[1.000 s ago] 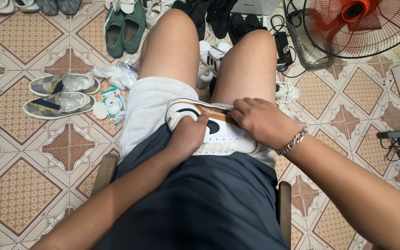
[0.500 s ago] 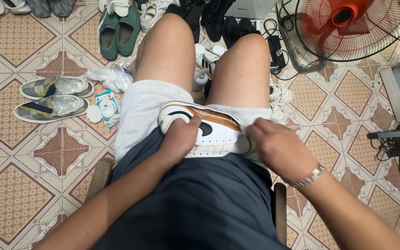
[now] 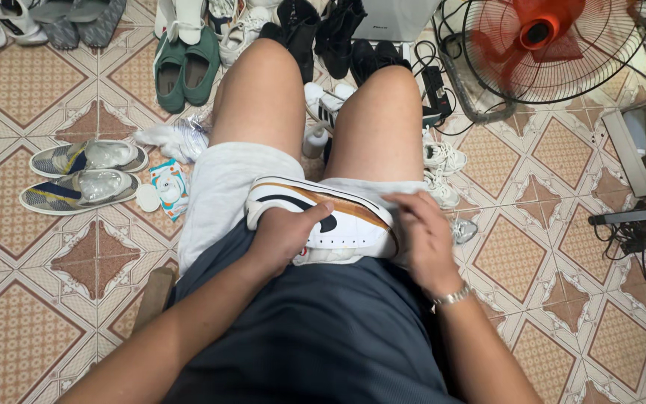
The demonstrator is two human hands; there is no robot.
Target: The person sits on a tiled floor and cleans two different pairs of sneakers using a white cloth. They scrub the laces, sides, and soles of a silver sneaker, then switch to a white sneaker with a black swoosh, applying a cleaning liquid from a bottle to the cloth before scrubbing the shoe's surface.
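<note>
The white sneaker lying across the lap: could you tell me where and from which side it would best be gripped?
Probably at the two ends. The white sneaker lies on its side across the thighs, tan sole edge facing away. The left hand already clasps one end from above, and the right hand rests at the other. Gripping across the narrow body from above suits this pose, since the lap blocks access from below.

There is a single view, from a camera worn on the person's head. It looks steeply down over the torso and lap, close to the hands, with the knees pointing toward the top edge. The tiled floor [image 3: 54, 314] fills both sides, its far part reaching shoes and a standing fan [image 3: 555, 45] along the top edge.
</note>
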